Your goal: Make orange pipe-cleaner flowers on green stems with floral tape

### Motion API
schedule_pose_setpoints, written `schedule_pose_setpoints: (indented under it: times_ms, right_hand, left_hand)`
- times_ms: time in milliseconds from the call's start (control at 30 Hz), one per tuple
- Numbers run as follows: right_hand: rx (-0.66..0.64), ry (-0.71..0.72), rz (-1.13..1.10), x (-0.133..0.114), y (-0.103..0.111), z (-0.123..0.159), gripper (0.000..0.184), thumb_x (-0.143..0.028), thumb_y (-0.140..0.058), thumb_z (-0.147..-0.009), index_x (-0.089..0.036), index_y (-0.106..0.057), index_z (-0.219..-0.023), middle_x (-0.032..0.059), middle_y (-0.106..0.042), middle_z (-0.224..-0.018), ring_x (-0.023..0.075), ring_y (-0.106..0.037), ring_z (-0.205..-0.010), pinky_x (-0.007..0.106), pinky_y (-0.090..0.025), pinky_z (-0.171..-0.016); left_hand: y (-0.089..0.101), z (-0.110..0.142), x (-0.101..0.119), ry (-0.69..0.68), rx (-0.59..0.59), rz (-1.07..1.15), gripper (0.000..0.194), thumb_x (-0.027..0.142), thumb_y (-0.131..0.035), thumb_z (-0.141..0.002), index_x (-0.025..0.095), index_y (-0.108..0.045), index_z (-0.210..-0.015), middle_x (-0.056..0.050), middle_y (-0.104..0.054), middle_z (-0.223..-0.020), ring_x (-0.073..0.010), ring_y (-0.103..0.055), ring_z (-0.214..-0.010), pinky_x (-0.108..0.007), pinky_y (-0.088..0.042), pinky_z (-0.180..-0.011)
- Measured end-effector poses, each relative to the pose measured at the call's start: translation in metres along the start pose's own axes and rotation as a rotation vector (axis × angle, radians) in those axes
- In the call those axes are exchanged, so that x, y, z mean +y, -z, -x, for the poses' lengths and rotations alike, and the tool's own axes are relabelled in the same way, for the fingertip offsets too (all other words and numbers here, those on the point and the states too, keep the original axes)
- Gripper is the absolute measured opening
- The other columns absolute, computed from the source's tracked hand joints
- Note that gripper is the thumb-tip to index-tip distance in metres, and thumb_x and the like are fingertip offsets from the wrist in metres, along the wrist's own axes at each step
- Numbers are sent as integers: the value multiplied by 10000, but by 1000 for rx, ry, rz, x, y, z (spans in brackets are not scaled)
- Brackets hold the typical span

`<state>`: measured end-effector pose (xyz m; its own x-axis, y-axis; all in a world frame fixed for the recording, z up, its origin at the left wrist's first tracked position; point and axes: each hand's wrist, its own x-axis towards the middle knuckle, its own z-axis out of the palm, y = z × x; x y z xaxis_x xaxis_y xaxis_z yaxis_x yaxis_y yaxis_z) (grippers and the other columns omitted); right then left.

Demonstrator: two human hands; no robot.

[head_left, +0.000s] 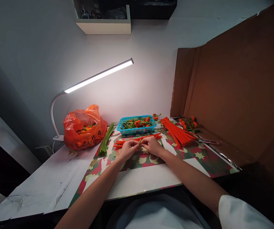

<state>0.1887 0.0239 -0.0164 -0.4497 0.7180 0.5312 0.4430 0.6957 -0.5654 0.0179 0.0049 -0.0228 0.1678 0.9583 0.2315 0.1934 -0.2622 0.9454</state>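
Note:
Over the middle of the table, my left hand [128, 149] and my right hand [152, 145] meet, fingertips pinched on a short, bent green pipe cleaner [140, 143]. Just behind them lie several loose orange-red pipe cleaners [120, 144]. A thick bundle of orange-red pipe cleaners [178, 132] fans out to the right. Left of my hands rests a bundle of green pipe cleaners [106, 140]. A blue plastic basket [137, 131] beyond my hands holds orange fuzzy flowers [138, 123] on green stems, some poking over its rim.
An orange-red plastic bag [85, 127] with orange pieces stands at the left, beside a lit desk lamp [98, 75]. More orange flowers [191, 122] and scissors [208, 141] lie at the right. Tall cardboard [230, 86] walls off the right side. A shelf [103, 27] hangs above.

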Motion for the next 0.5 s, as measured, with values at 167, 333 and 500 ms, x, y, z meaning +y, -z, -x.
schedule_pose_setpoints:
  times_ms: [167, 333, 500]
  right_hand:
    - [-46, 62, -8, 6, 4, -2, 131, -111, -631, -751, -163, -715, -837, 28, -678, -702, 116, -561, -592, 206, -394, -561]
    - [-150, 87, -83, 7, 13, -3, 111, -159, -621, -771, -152, -716, -828, 47, -700, -753, 134, -602, -644, 215, -434, -595]
    - [-184, 31, -145, 0, 22, -3, 97, -183, -626, -764, -140, -713, -771, 46, -698, -721, 140, -604, -639, 219, -427, -577]
  left_hand:
    - [1, 0, 7, 82, -23, 94, 305, 359, -755, -562, 116, -654, -717, -25, -644, -695, -130, -584, -612, -242, -459, -596]
    - [7, 1, 10, 139, -154, 119, 327, 392, -760, -563, 114, -624, -668, -3, -591, -626, -100, -532, -576, -217, -438, -568]
    - [9, -2, 4, 110, -160, 58, 327, 412, -736, -594, 121, -625, -691, -8, -584, -624, -107, -529, -564, -229, -445, -562]
